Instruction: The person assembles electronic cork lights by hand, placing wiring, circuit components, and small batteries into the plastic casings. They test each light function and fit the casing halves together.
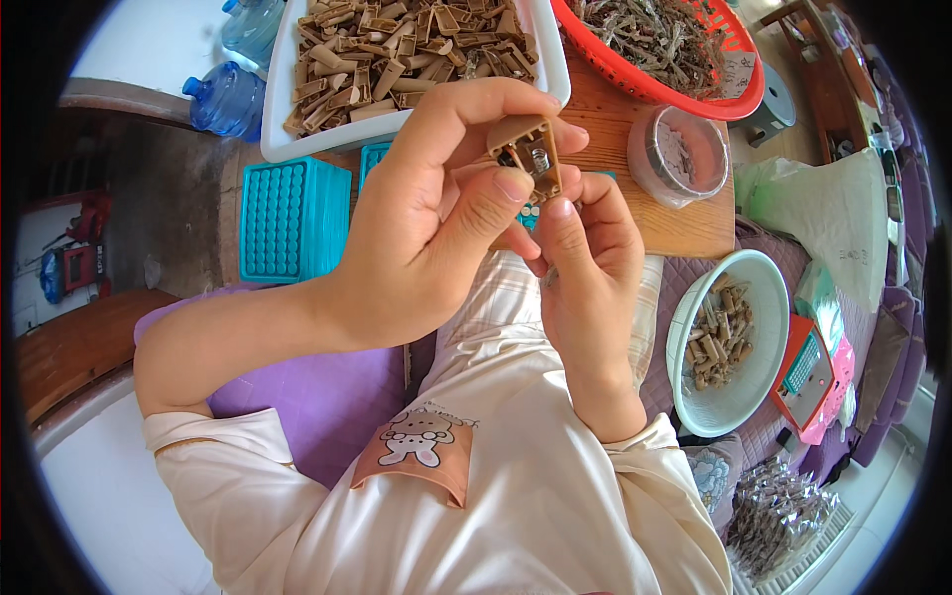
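My left hand is closed around a small hollow brown plastic casing, raised above my lap near the table's edge. Its open side faces me, and a metal spring and other small metal pieces show inside. The thumb presses on its side while the fingers curl behind it. At the casing's lower end, my right hand pinches with thumb and fingers. Whether a tiny part sits between those fingertips is hidden. Beyond both hands, a white tub is heaped with similar brown casings.
Teal trays are stacked left of my hands. On the wooden table stand a red basket of wrapped parts and a clear round tub. A pale green basin with brown pieces sits right. Blue water bottles stand far left.
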A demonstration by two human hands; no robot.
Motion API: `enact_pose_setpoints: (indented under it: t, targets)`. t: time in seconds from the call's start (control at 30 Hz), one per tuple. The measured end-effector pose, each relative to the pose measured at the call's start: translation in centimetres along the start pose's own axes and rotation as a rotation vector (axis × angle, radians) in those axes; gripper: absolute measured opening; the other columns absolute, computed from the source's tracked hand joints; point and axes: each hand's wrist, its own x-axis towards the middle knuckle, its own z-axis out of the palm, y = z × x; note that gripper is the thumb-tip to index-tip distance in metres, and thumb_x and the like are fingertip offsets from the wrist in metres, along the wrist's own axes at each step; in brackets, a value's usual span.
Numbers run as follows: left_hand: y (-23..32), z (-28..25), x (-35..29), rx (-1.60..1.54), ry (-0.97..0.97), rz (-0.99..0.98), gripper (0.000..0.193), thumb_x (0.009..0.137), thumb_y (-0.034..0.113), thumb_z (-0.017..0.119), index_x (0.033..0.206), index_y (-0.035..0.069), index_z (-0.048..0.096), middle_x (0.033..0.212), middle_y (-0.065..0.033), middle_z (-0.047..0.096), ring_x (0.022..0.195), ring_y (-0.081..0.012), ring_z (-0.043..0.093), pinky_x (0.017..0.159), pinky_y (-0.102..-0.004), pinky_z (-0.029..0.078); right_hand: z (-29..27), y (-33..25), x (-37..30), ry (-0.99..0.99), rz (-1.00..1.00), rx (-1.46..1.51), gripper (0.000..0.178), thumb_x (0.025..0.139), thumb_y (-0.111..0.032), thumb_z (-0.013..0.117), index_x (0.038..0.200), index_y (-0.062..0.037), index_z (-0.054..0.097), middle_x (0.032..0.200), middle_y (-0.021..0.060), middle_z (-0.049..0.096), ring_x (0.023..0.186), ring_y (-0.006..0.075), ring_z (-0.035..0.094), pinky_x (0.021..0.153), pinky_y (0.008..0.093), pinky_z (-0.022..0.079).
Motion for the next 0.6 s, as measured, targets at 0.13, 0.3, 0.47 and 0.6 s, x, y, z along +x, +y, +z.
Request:
enact_pose_setpoints:
  t: [0.13, 0.3, 0.47, 0.6]
  targets:
    - [0.4, 0.0, 0.2, -0.164, 0.069, -0.186, 0.034, 0.088, 0.018, 0.038, 0.118, 0.004, 0.029, 0.113, -0.0151, 0.044, 0.097, -0.0222, 0.052, 0.070, -0.0268, 0.051, 0.0, 0.8, 0.0, 0.002, 0.027, 0.057, 0.011, 0.084, -0.012, 0.048, 0.090, -0.0039, 0.046, 0.069, -0.0025, 0.045, 0.054, 0.0028, 0.037, 0.048, 0.0168, 0.029]
    - [0.3, -0.4, 0.7, -0.536, 0.161, -0.408, 0.037, 0.088, 0.017, 0.038, 0.121, 0.005, 0.029, 0.116, -0.0145, 0.042, 0.098, -0.0255, 0.052, 0.080, -0.0339, 0.048, -0.8, 1.3, 0.2, -0.079, 0.054, 0.134, 0.013, 0.084, -0.011, 0.048, 0.095, -0.0046, 0.044, 0.075, -0.0004, 0.048, 0.059, 0.0052, 0.041, 0.053, 0.0188, 0.034]
    - [0.1, -0.8, 0.9, -0.685, 0.129, -0.491, 0.040, 0.087, 0.019, 0.040, 0.122, 0.006, 0.028, 0.116, -0.0130, 0.043, 0.101, -0.0269, 0.050, 0.084, -0.0361, 0.045, -0.9, 0.7, 0.8, -0.071, 0.092, 0.082, 0.014, 0.082, 0.000, 0.044, 0.096, -0.0005, 0.040, 0.090, 0.0033, 0.049, 0.074, 0.0076, 0.051, 0.062, 0.0198, 0.043]
    - [-0.4, -1.0, 1.1, -0.689, 0.098, -0.492, 0.041, 0.087, 0.019, 0.041, 0.123, 0.006, 0.028, 0.115, -0.0129, 0.045, 0.102, -0.0257, 0.049, 0.085, -0.0352, 0.044, -1.6, 1.0, 1.4, -0.094, 0.074, 0.035, 0.028, 0.076, 0.007, 0.044, 0.102, -0.0001, 0.037, 0.098, 0.0055, 0.047, 0.088, 0.0118, 0.051, 0.072, 0.0231, 0.044]
